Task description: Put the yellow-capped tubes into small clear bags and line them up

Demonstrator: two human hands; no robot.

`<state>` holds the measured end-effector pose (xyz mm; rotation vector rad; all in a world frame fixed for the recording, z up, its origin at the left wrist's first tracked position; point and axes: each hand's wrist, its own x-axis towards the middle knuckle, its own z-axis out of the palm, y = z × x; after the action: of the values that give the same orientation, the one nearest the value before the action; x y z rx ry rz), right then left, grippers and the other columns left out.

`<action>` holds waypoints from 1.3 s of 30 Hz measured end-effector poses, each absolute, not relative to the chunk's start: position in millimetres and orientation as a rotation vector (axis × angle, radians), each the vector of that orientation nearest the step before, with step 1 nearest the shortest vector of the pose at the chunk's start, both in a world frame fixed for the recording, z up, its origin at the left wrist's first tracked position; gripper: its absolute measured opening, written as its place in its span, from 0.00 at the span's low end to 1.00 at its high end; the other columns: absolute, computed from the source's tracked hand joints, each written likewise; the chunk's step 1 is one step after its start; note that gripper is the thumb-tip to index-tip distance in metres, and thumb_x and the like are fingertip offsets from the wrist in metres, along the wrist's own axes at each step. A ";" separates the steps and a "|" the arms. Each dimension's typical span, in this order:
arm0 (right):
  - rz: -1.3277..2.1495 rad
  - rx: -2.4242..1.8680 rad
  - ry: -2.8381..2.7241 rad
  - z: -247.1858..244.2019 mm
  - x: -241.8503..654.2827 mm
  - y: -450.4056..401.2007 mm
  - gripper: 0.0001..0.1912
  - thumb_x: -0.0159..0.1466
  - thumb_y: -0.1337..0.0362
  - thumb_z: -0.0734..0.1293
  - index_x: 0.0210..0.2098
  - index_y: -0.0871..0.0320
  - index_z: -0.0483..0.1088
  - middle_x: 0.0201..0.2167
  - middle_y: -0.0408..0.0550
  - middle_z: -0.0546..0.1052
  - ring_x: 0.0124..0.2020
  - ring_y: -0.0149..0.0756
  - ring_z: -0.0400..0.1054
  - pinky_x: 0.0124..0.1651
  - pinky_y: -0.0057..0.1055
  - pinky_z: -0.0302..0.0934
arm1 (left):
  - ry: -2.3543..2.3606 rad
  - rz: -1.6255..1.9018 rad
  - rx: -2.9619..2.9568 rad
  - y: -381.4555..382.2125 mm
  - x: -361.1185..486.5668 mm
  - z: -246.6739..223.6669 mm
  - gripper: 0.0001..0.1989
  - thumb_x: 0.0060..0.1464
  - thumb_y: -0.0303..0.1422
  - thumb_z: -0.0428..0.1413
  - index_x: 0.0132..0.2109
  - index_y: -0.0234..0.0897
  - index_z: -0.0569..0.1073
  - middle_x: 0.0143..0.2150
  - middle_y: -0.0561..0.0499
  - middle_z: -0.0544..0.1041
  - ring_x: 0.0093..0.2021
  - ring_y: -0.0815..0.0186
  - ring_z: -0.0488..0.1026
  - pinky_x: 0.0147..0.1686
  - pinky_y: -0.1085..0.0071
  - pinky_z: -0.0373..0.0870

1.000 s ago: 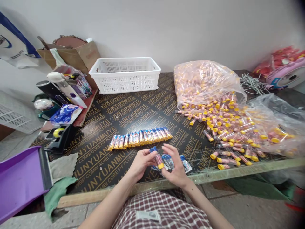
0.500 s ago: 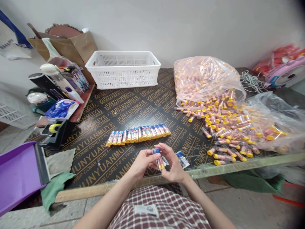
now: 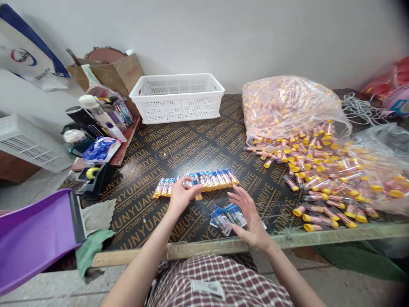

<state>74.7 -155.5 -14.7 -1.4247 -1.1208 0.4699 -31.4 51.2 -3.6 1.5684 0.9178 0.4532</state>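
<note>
My left hand [image 3: 183,195] is closed on a small tube with a blue wrap and a yellow cap, blurred by motion. It is at the near side of a row of blue-wrapped tubes [image 3: 212,180] standing close together on the black printed table. My right hand [image 3: 247,217] holds nothing, its fingers spread over a small pile of flat blue-and-clear labels [image 3: 223,218]. Several unwrapped pink tubes with yellow caps [image 3: 319,209] lie loose at the right.
A white basket [image 3: 177,106] stands at the back beside a cardboard box [image 3: 110,76]. At the left are a tape dispenser [image 3: 97,181], bottles and a purple dustpan [image 3: 41,234]. A clear bag of tubes [image 3: 287,102] lies at the back right.
My left hand has moved up and left to the row with the tube. My right hand has let go of it and opened, uncovering the labels. The view has shifted left.
</note>
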 end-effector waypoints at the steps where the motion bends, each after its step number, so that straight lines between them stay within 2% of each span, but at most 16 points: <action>1: 0.450 -1.454 -1.098 -16.1 77.4 -157.2 0.41 0.56 0.68 0.64 0.65 0.48 0.42 0.65 0.51 0.51 0.61 0.46 0.54 0.61 0.49 0.52 | 1.018 0.534 1.742 67.3 -30.2 -5.3 0.24 0.39 0.46 0.63 0.40 0.35 0.72 0.20 0.54 0.73 0.21 0.66 0.70 0.24 0.73 0.64; 4: 0.377 -1.592 -1.113 -19.4 84.7 -161.0 0.37 0.58 0.65 0.65 0.63 0.48 0.47 0.64 0.51 0.53 0.61 0.45 0.54 0.60 0.47 0.54 | 1.178 0.436 2.219 101.7 -26.8 -8.9 0.21 0.44 0.48 0.59 0.40 0.37 0.74 0.24 0.50 0.75 0.29 0.60 0.73 0.30 0.70 0.63; 6: 0.291 -1.757 -1.168 -20.9 94.8 -165.4 0.34 0.59 0.62 0.65 0.62 0.49 0.51 0.64 0.51 0.53 0.62 0.46 0.51 0.60 0.46 0.54 | 1.210 0.351 2.393 108.2 -25.2 -9.4 0.22 0.48 0.49 0.56 0.44 0.37 0.74 0.27 0.46 0.77 0.32 0.57 0.74 0.31 0.69 0.62; 8: 0.163 -2.020 -1.204 -22.3 113.5 -176.2 0.30 0.60 0.60 0.64 0.60 0.51 0.54 0.62 0.52 0.55 0.62 0.46 0.51 0.60 0.45 0.53 | 1.278 0.444 2.448 102.6 -25.9 -8.7 0.24 0.51 0.50 0.52 0.48 0.37 0.72 0.27 0.46 0.76 0.32 0.56 0.73 0.31 0.69 0.61; 10: 0.034 -2.412 -1.187 -23.7 138.8 -195.7 0.26 0.61 0.61 0.63 0.58 0.54 0.58 0.59 0.55 0.59 0.59 0.46 0.55 0.58 0.43 0.54 | 1.269 0.601 2.427 86.8 -29.4 -8.7 0.23 0.53 0.50 0.49 0.44 0.37 0.74 0.27 0.48 0.76 0.29 0.59 0.72 0.30 0.70 0.59; 12: -0.032 -2.948 -1.078 -25.4 164.7 -220.4 0.24 0.59 0.66 0.63 0.56 0.55 0.62 0.54 0.56 0.64 0.54 0.46 0.59 0.51 0.40 0.57 | 1.106 0.579 2.390 63.0 -34.1 -12.6 0.20 0.54 0.49 0.48 0.34 0.37 0.75 0.26 0.49 0.75 0.27 0.63 0.70 0.29 0.72 0.58; 14: -0.017 -3.095 -1.001 -28.0 186.1 -242.8 0.21 0.55 0.73 0.65 0.48 0.58 0.68 0.45 0.58 0.69 0.47 0.48 0.62 0.46 0.41 0.56 | 0.878 0.307 2.365 35.5 -37.1 -22.3 0.20 0.54 0.48 0.50 0.27 0.38 0.74 0.25 0.50 0.75 0.27 0.65 0.70 0.28 0.73 0.57; 17: 0.005 -3.167 -0.997 -34.1 206.1 -261.8 0.14 0.55 0.77 0.62 0.38 0.59 0.71 0.34 0.54 0.70 0.41 0.44 0.63 0.42 0.36 0.54 | 0.768 -0.004 2.391 1.4 -36.5 -43.4 0.16 0.49 0.47 0.56 0.28 0.38 0.74 0.28 0.50 0.76 0.30 0.63 0.71 0.28 0.72 0.55; 21: 0.023 -3.157 -1.063 -41.8 216.5 -265.9 0.10 0.58 0.77 0.60 0.30 0.60 0.71 0.31 0.53 0.71 0.38 0.41 0.64 0.36 0.31 0.52 | 0.788 -0.025 2.403 -14.6 -33.2 -60.9 0.08 0.50 0.38 0.57 0.30 0.39 0.73 0.30 0.51 0.76 0.32 0.64 0.71 0.30 0.72 0.56; 24: 0.017 -3.110 -1.089 -44.6 221.2 -265.4 0.10 0.57 0.76 0.60 0.26 0.61 0.71 0.29 0.53 0.73 0.36 0.42 0.66 0.34 0.31 0.52 | 0.755 -0.023 2.418 -13.7 -33.6 -61.7 0.06 0.52 0.34 0.56 0.29 0.39 0.73 0.31 0.51 0.76 0.33 0.64 0.71 0.32 0.72 0.56; 29: -0.065 -2.974 -0.997 -41.3 224.6 -262.6 0.10 0.56 0.76 0.59 0.27 0.62 0.71 0.27 0.55 0.75 0.32 0.42 0.69 0.31 0.31 0.56 | 0.724 0.147 2.345 -13.9 -38.9 -61.8 0.00 0.50 0.29 0.57 0.32 0.39 0.72 0.29 0.52 0.75 0.32 0.65 0.71 0.33 0.72 0.58; 32: -0.099 -2.831 -0.945 -33.0 210.6 -249.7 0.10 0.61 0.68 0.59 0.33 0.61 0.72 0.29 0.52 0.78 0.31 0.38 0.72 0.33 0.30 0.61 | 0.731 0.308 2.119 -14.4 -40.2 -61.0 0.05 0.47 0.29 0.58 0.26 0.37 0.68 0.27 0.52 0.73 0.32 0.65 0.70 0.33 0.72 0.61; 34: -0.053 -2.620 -0.879 -24.7 188.9 -233.5 0.12 0.63 0.61 0.59 0.37 0.60 0.72 0.31 0.49 0.79 0.31 0.36 0.73 0.34 0.28 0.65 | 0.755 0.337 1.777 -12.9 -38.8 -56.7 0.08 0.46 0.32 0.59 0.26 0.37 0.66 0.24 0.54 0.72 0.29 0.66 0.71 0.31 0.72 0.63; 37: 0.222 -1.956 -0.623 -11.0 142.9 -202.3 0.14 0.58 0.56 0.66 0.36 0.60 0.74 0.31 0.50 0.80 0.29 0.37 0.74 0.32 0.31 0.69 | 0.781 0.297 1.194 -7.4 -35.3 -44.9 0.13 0.40 0.35 0.63 0.30 0.37 0.67 0.22 0.55 0.73 0.25 0.67 0.72 0.30 0.71 0.68; 39: 0.364 -1.753 -0.541 -4.2 112.2 -183.0 0.12 0.56 0.57 0.68 0.35 0.59 0.75 0.30 0.48 0.80 0.27 0.36 0.74 0.31 0.32 0.70 | 0.771 0.280 0.964 -2.6 -33.7 -36.5 0.19 0.33 0.32 0.67 0.34 0.35 0.70 0.26 0.53 0.77 0.26 0.68 0.73 0.31 0.72 0.69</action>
<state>112.2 -183.0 -4.2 -1.7534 -0.5410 0.3636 -33.7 -2.6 -36.5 0.9641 0.7711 0.2797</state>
